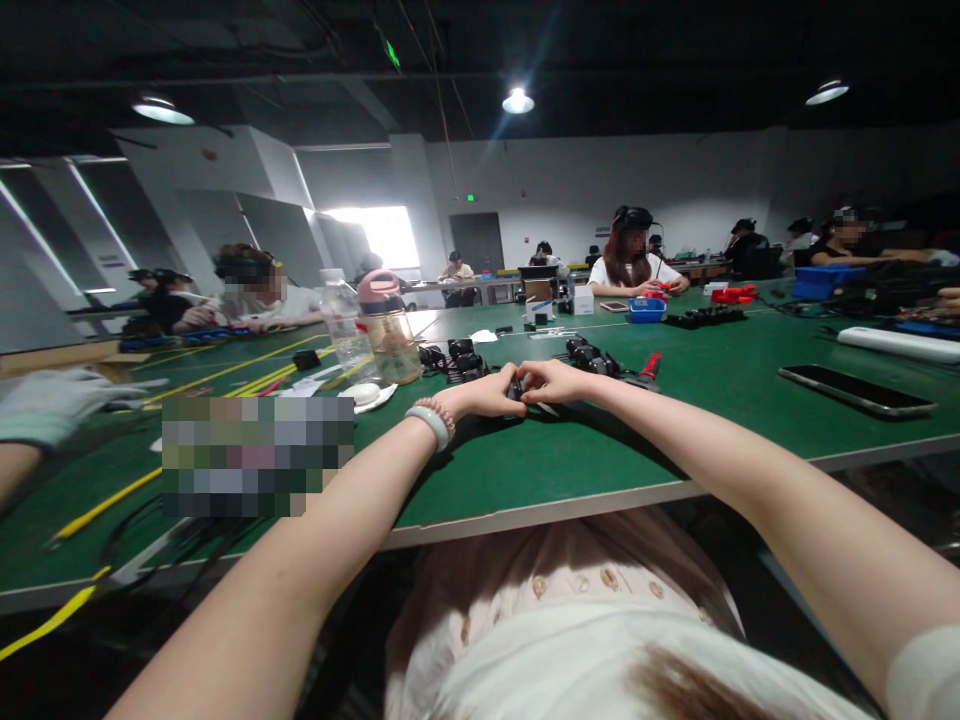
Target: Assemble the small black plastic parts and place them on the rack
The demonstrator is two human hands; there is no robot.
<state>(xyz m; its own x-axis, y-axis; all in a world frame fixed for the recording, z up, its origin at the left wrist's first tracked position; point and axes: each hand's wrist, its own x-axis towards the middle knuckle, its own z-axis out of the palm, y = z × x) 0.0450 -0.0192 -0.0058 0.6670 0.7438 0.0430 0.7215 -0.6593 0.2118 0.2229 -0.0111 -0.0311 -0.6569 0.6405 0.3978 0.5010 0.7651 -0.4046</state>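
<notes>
Left hand [487,393] and right hand [553,383] meet, both pinching a small black part [514,389] over a green table [517,465], a phone [855,389] lying at right.

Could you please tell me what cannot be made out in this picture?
All in the head view:
- Small black part: its full shape, covered by the fingers of the left hand and right hand.
- Co-worker's gloved hand: blurred; its arm is cut off by the left edge.
- Pixelated patch: mosaic hides its contents.
</notes>
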